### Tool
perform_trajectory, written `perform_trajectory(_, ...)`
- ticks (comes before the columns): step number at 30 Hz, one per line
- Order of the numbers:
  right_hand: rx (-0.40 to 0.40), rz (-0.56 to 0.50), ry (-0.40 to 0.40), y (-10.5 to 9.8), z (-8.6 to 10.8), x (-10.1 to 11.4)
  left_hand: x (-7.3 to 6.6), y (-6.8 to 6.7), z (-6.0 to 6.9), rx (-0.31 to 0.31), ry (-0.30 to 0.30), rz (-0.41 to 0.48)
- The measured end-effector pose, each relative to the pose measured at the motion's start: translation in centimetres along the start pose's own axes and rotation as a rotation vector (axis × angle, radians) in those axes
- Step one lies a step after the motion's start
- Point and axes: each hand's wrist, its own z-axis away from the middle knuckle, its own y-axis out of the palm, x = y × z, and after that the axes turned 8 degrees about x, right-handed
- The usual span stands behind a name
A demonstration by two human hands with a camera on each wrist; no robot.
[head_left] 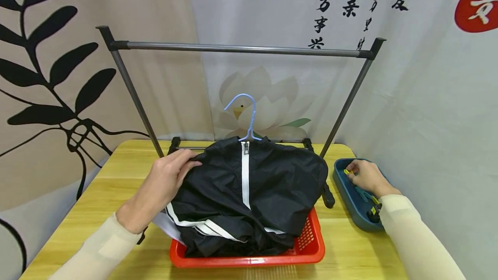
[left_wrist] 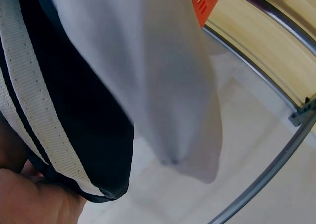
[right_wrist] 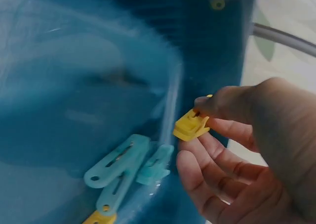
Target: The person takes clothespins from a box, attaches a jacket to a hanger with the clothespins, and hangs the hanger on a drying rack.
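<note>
Black jacket (head_left: 285,167), white trim, zipped, rumpled, centre; lower part in red basket (head_left: 233,263), left side held by left hand (head_left: 165,178). Blue hanger (head_left: 253,118) in collar, hook up. Yellow clip (right_wrist: 190,127) pinched in right hand (head_left: 368,178), far end of blue tray (head_left: 347,194), right.

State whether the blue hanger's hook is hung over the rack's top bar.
No: in the head view, the hanger's hook shows wholly below the top bar, not looped over it.

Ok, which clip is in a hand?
The yellow clip pinched by the right hand; the teal clips lie in the blue tray, as does the cut-off yellow one at the right wrist view's bottom edge.
</note>
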Motion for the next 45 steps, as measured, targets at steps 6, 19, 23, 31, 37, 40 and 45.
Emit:
perform_trajectory(6, -0.045, -0.031, 0.000, -0.8, 0.9, 1.5, -0.1, 0.0, 0.3, -0.011, 0.002, -0.017)
perform_trajectory(19, -0.117, -0.049, -0.022, -3.7, 3.4, 4.7, -0.1, 0.2, 0.0, -0.005, 0.004, -0.013)
perform_trajectory(23, -0.128, -0.069, -0.030, -4.2, 4.1, 6.2, -0.1, 0.2, 0.0, -0.003, 0.002, -0.009)
perform_trajectory(31, -0.202, -0.107, -0.058, -4.8, 5.6, 9.4, -0.3, 0.3, 0.0, -0.010, 0.006, -0.013)
perform_trajectory(37, -0.276, -0.152, -0.103, -5.2, 6.4, 11.5, -0.3, 0.2, 0.0, -0.008, 0.008, -0.010)
perform_trajectory(40, -0.323, -0.179, -0.138, -5.5, 6.8, 12.4, -0.3, 0.3, -0.1, -0.015, 0.010, -0.012)
perform_trajectory(45, -0.390, -0.228, -0.192, -5.8, 7.2, 14.1, -0.3, 0.3, -0.1, -0.023, 0.017, -0.022)
